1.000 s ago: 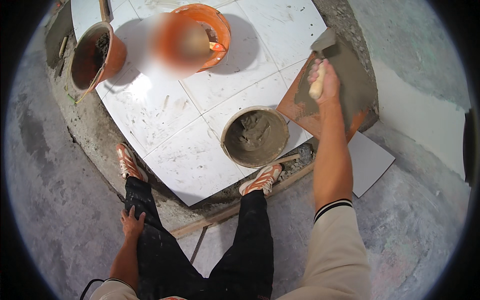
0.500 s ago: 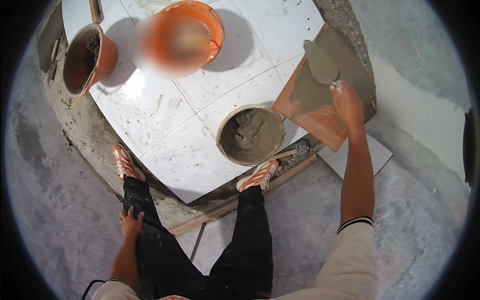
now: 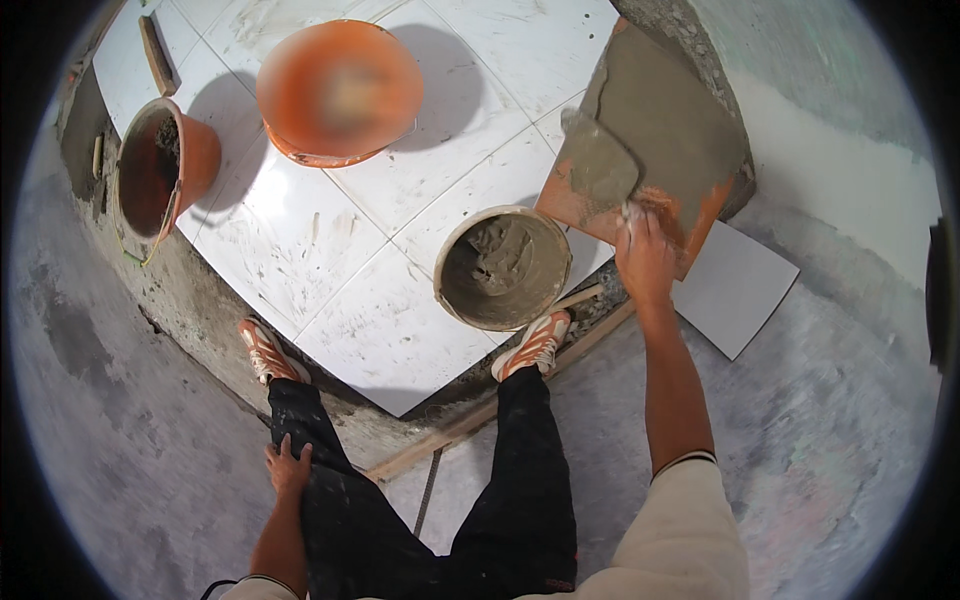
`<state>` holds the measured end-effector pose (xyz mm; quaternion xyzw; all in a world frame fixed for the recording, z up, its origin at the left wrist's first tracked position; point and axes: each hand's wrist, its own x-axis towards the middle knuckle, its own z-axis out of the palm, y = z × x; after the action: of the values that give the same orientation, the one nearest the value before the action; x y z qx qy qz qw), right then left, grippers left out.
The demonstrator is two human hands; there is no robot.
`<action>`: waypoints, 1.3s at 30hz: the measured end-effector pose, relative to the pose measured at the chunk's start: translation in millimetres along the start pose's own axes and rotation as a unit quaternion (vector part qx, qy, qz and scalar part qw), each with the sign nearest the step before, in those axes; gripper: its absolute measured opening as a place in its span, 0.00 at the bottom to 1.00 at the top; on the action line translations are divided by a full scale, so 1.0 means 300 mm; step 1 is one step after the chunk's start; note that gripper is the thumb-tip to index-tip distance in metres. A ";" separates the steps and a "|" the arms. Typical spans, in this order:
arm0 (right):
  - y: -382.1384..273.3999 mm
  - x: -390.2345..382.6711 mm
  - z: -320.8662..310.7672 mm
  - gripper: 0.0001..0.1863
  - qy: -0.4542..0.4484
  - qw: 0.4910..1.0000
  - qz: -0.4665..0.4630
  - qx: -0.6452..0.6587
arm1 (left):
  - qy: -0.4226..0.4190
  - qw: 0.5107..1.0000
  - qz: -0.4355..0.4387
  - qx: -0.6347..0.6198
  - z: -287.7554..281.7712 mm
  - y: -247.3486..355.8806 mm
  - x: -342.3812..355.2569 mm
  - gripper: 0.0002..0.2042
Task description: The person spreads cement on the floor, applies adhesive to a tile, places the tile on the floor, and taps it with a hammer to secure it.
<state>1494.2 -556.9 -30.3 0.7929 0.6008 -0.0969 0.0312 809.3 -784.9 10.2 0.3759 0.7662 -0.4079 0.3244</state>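
"Two to record: right hand (image 3: 645, 250) and left hand (image 3: 289, 465), well apart. State of each?"

"Right: fingers closed around the handle end of a trowel (image 3: 600, 160); the handle itself is mostly hidden. Left: unclenched, resting on the left leg of the black trousers (image 3: 350, 510), holding nothing."

"Position of the trowel?"

"Over the left side of an orange-brown tile (image 3: 708, 222), blade broad side up and smeared grey. Whether it presses on the grey mortar (image 3: 680, 105) or sits just above, I cannot tell. The mortar covers most of the tile; orange shows along the near edge and corners."

"Surroundings?"

"A loose white tile (image 3: 738, 288) protrudes from beneath the near side, partly covered. Left of the coated tile, a grey bucket (image 3: 537, 296) containing wet mortar stands on the white tiled floor (image 3: 345, 340), just beyond the right shoe (image 3: 533, 345). A long wooden strip (image 3: 465, 425) runs behind both shoes."

"Further out?"

"Two orange vessels. The far bucket (image 3: 310, 157) is largely obscured by a blurred patch; the left bucket (image 3: 200, 155) holds dark material, near a short wooden bar (image 3: 157, 55)"
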 end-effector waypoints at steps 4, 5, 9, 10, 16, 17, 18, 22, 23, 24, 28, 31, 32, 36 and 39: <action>-0.025 0.204 0.025 0.18 0.041 0.995 0.088 -0.021 | 0.009 1.000 0.009 0.018 0.013 0.001 0.001 0.35; -0.026 0.242 0.024 0.18 0.052 0.992 0.116 -0.026 | 0.014 1.000 0.012 0.018 0.020 0.001 0.002 0.35; 0.053 0.264 0.014 0.17 0.054 0.964 0.261 -0.016 | 0.009 0.999 0.022 0.027 0.033 -0.006 0.010 0.35; 0.093 0.246 0.014 0.18 0.067 0.957 0.281 -0.005 | 0.004 0.999 0.017 0.030 0.034 -0.008 0.012 0.35; 0.434 0.064 0.030 0.20 0.054 0.913 0.403 -0.032 | 0.024 0.998 0.037 0.040 0.056 -0.027 0.018 0.35; 0.491 0.039 0.021 0.20 0.060 0.902 0.425 0.047 | 0.026 0.998 0.040 0.042 0.062 -0.031 0.020 0.35; 0.541 0.023 0.011 0.20 0.061 0.886 0.442 0.127 | 0.027 0.998 0.043 0.044 0.068 -0.033 0.022 0.35; 0.640 -0.002 0.005 0.20 0.063 0.796 0.432 0.419 | 0.023 0.997 0.047 0.064 0.080 -0.026 0.026 0.34; 0.648 0.001 0.010 0.20 0.068 0.817 0.423 0.386 | 0.027 0.996 0.055 0.066 0.079 -0.019 0.023 0.34; 0.651 0.000 0.017 0.20 0.065 0.833 0.420 0.355 | 0.026 0.996 0.054 0.072 0.077 -0.010 0.018 0.34; 0.668 -0.027 0.050 0.20 0.072 0.826 0.466 0.309 | 0.015 0.995 0.029 0.093 0.056 0.024 -0.005 0.34; 0.712 -0.076 0.044 0.21 0.103 0.765 0.503 0.389 | 0.004 0.996 0.038 0.086 0.050 0.023 -0.009 0.34; 0.729 -0.086 0.032 0.21 0.114 0.777 0.448 0.427 | 0.010 0.996 0.052 0.078 0.053 0.017 -0.006 0.34; 0.736 -0.090 -0.038 0.22 0.033 0.777 0.374 0.506 | 0.021 0.994 0.072 0.078 0.069 -0.031 0.013 0.35; 0.648 -0.122 -0.071 0.22 -0.046 0.789 0.356 0.498 | 0.026 0.993 0.077 0.084 0.089 -0.063 0.002 0.34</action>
<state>1673.8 -641.6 -15.4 0.8507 0.1426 -0.4014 -0.3079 798.2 -815.2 4.7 0.4703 0.7062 -0.4349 0.3016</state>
